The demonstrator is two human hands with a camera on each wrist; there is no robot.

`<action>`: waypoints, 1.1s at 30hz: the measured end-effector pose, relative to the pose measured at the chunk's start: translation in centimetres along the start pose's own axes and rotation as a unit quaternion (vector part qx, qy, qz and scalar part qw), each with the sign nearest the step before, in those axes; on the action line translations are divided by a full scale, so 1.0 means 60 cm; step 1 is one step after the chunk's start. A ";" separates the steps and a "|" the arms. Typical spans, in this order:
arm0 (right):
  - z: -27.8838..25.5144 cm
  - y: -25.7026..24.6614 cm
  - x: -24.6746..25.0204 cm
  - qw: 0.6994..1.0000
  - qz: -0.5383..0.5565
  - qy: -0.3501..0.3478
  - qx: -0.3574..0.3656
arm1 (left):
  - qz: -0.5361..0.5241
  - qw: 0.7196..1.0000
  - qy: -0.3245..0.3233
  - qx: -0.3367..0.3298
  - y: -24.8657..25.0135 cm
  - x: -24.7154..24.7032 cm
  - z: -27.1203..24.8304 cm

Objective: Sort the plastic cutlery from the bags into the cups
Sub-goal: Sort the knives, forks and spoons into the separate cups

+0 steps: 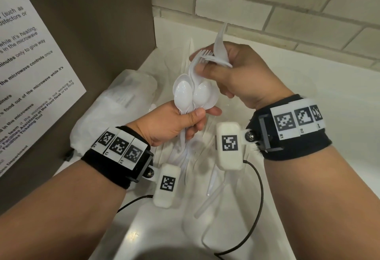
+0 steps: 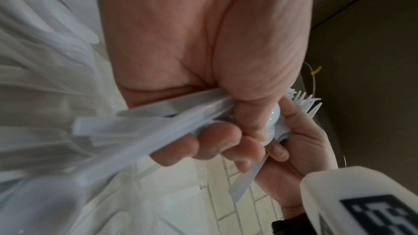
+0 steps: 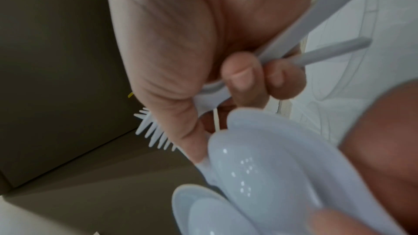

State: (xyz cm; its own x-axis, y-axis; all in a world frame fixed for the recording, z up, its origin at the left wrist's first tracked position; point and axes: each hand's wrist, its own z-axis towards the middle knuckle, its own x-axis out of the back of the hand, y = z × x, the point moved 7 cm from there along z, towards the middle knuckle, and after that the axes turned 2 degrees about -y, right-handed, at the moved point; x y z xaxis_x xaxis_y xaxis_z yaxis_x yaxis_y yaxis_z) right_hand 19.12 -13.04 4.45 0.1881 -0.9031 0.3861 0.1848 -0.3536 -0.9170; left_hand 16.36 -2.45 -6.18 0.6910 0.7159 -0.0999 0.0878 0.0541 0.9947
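Note:
My left hand (image 1: 197,119) grips a bunch of white plastic spoons (image 1: 185,95) by their handles, bowls pointing up. In the left wrist view its fingers (image 2: 217,142) are curled round the flat handles (image 2: 140,128). Just right of the spoons, my right hand (image 1: 209,72) holds white forks (image 1: 203,55) with tines pointing left and a handle sticking up. The right wrist view shows its fingers (image 3: 242,81) curled round the fork handles, the tines (image 3: 153,131) poking out and the spoon bowls (image 3: 260,167) close below. The two hands nearly touch.
A crumpled clear plastic bag (image 1: 123,99) lies on the white counter at the left, against a brown wall panel (image 1: 92,33). Clear cups stand under my hands, one holding white cutlery (image 1: 185,157), another nearer me (image 1: 203,237). A white brick wall (image 1: 287,12) closes the back.

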 end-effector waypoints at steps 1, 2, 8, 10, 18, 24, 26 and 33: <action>0.000 0.001 0.000 1.000 -0.006 0.004 -0.003 | -0.001 1.000 0.001 0.003 0.000 -0.001 0.001; 0.001 0.002 0.002 1.000 -0.009 0.014 -0.004 | -0.003 1.000 0.003 0.006 -0.001 -0.001 0.002; 0.004 -0.013 0.029 0.990 0.088 0.109 0.035 | 0.017 0.999 0.017 0.025 0.003 -0.003 0.006; 0.005 -0.017 0.068 0.975 0.101 0.193 0.052 | 0.041 0.998 0.027 0.039 0.001 -0.003 0.008; 0.039 0.000 0.167 0.940 0.137 0.293 0.111 | 0.010 0.978 0.201 0.062 0.008 0.029 0.018; 0.082 0.076 0.129 0.952 0.142 0.269 0.031 | -0.006 0.962 0.263 0.069 0.006 0.046 0.031; 0.088 0.110 0.119 0.953 0.148 0.264 -0.015 | -0.007 0.962 0.264 0.071 0.004 0.048 0.036; 0.094 0.171 0.118 0.950 0.149 0.237 -0.142 | -0.008 0.963 0.255 0.089 -0.001 0.046 0.044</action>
State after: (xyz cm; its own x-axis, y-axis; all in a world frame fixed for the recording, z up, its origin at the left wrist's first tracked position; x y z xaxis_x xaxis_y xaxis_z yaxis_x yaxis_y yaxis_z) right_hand 27.80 -21.67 -1.67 -0.2762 -0.9579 0.0789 -0.0889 -0.0562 -0.9945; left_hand 20.20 -2.31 -6.56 0.2500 0.9673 -0.0439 0.2479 -0.0201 0.9686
